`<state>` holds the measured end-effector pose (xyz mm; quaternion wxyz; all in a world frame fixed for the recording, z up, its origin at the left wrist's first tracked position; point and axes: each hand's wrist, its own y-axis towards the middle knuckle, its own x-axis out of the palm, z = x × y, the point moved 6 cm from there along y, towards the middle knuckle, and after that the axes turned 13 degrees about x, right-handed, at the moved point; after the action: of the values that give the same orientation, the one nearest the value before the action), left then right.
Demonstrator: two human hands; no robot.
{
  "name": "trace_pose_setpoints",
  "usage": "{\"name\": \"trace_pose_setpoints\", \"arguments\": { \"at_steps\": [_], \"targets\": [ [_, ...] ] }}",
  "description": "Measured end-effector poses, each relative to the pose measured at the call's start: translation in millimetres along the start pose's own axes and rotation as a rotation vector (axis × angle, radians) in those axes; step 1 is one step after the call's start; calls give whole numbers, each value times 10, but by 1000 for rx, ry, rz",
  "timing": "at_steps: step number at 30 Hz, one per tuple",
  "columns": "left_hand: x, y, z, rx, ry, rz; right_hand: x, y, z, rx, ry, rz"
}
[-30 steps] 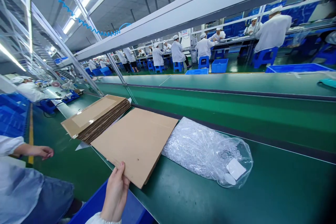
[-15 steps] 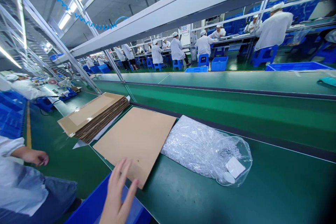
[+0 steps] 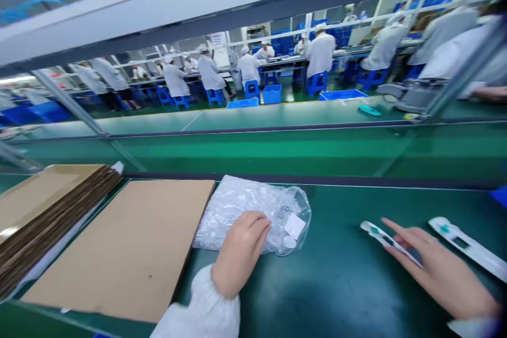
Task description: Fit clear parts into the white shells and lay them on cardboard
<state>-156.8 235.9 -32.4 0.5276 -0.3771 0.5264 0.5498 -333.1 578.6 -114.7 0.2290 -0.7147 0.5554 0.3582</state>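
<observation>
Green bench | cardboard sheet | left hand on bag | right hand at strip

The person is wearing white fabric sleeves, the left one bunching softly at the wrist. The left hand and right hand are going gloveless.

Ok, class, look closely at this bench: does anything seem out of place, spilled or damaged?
Nothing stands out. The left hand rests on the clear bag, the right hand is by two white plastic strips, and the cardboard sheet and stacked cardboard sit on the green bench; nothing looks spilled or damaged.
</observation>
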Motion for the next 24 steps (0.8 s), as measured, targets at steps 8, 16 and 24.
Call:
{"name": "trace_pose_setpoints", "arguments": {
  "at_steps": [8, 16, 24],
  "targets": [
    [356, 1057, 46, 86, 35, -300, 17, -192, -883, 378, 912, -300],
    [211, 1095, -15, 87, 18, -242, -51, -6, -1573, 143, 1055, -361],
    [-151, 1053, -64, 180, -340, 27, 86, 57, -2034, -2, 1077, -435]
  ]
}}
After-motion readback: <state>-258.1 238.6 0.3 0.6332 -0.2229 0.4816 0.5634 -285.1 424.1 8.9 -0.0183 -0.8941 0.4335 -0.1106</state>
